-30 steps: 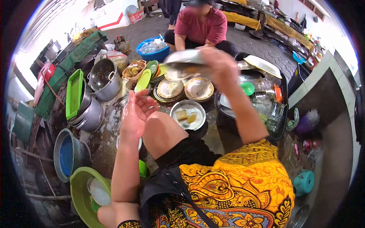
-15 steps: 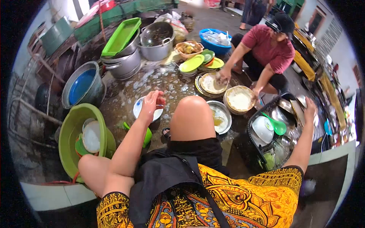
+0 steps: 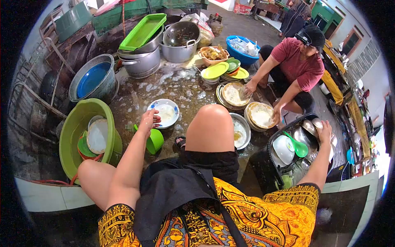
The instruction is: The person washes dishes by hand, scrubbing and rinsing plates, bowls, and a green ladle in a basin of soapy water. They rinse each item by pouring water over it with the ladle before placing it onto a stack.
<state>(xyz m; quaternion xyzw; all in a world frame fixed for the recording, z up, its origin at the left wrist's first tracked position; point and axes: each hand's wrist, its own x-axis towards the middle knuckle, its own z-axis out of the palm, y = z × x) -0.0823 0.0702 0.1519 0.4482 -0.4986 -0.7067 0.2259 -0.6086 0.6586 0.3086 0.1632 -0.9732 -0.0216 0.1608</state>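
My left hand (image 3: 149, 122), wet with suds, hovers with its fingers apart beside a soapy white plate with a blue-patterned rim (image 3: 169, 107). Just below it on the wet floor lies a green dipper (image 3: 155, 141). On the other side, my right hand (image 3: 324, 132) reaches over a black basket (image 3: 263, 165), its fingers stretched against metal bowls (image 3: 309, 126) at the far edge. White bowls (image 3: 283, 149), a green ladle (image 3: 300, 149) and glassware also fill this basket. In front of my knee is a metal basin (image 3: 245, 131) with cloudy water, partly hidden.
A co-worker (image 3: 297, 61) crouches opposite, hands on soapy plates (image 3: 233, 94). A green tub (image 3: 65, 142) with dishes and a grey tub (image 3: 73, 88) stand left. Large pots (image 3: 142, 64), green trays (image 3: 142, 33), a food-scrap basket (image 3: 213, 54) and a blue basin (image 3: 242, 59) stand behind.
My left hand has drawn back from over the blue-rimmed plate, uncovering it. My right hand has shifted slightly left along the basket's edge. The view has tilted up a little.
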